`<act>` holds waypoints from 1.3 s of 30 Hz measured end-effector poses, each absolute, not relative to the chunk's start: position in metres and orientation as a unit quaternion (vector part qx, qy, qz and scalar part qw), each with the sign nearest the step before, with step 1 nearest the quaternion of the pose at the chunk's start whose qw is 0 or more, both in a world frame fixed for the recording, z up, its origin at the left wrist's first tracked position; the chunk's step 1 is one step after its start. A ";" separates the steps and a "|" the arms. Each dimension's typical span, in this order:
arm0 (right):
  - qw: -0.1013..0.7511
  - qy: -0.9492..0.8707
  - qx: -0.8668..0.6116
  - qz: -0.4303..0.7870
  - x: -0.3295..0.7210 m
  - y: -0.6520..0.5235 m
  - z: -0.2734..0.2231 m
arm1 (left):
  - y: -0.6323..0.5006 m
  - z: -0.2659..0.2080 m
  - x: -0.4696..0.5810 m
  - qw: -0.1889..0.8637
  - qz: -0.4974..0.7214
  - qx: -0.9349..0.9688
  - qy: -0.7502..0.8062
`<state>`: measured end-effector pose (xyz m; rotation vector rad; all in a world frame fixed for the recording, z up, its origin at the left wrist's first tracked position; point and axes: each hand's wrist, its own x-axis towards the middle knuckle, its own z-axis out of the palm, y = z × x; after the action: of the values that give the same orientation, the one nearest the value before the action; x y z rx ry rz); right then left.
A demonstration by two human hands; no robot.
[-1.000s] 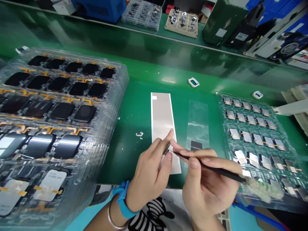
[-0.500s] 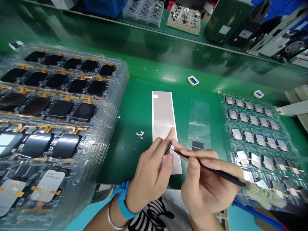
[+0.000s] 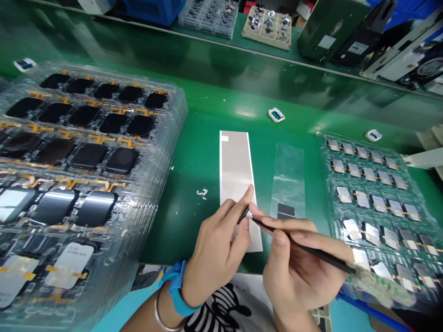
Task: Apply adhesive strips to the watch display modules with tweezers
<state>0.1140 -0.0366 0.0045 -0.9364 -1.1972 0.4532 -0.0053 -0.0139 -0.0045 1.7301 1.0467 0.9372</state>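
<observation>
My left hand (image 3: 221,244), with a blue strap and a bangle at its wrist, pinches a small dark-edged part (image 3: 244,215) between thumb and fingers. Most of that part is hidden by the fingers. My right hand (image 3: 304,263) grips a slim black pointed tool (image 3: 316,249), perhaps tweezers, whose rear end is wrapped in fuzzy greenish material. Its tip meets the small part, and a right fingertip lies close to the part too. Beneath both hands is a long pale strip sheet (image 3: 236,161) with white edges, flat on the green table (image 3: 194,152).
On the left rises a tall stack of clear trays (image 3: 166,152) bearing watch-type screens. A clear tray of small modules (image 3: 367,189) lies at right. Beside the sheet is a clear plastic bag (image 3: 290,175); white scraps (image 3: 202,192) lie to its left. A shelf (image 3: 207,39) crosses the back.
The whole view has shifted slightly. Both hands keep almost the same pose at the small part, with the tool's tip still against it.
</observation>
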 end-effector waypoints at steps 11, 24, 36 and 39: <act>0.688 -0.554 -0.423 0.204 0.120 -0.037 0.003 | -0.014 -0.006 -0.005 0.449 0.367 0.696 0.424; 0.689 -0.549 -0.421 0.217 0.121 -0.035 0.003 | -0.014 -0.005 -0.005 0.443 0.355 0.702 0.430; 0.692 -0.543 -0.433 0.196 0.122 -0.037 0.003 | -0.013 -0.001 -0.002 0.392 0.346 0.726 0.446; 0.687 -0.552 -0.430 0.195 0.122 -0.038 0.002 | -0.013 -0.002 -0.003 0.388 0.340 0.732 0.444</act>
<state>0.1218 -0.0376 0.0016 -0.9632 -1.2353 0.4358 -0.0027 -0.0126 -0.0020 1.8635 1.1308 0.8652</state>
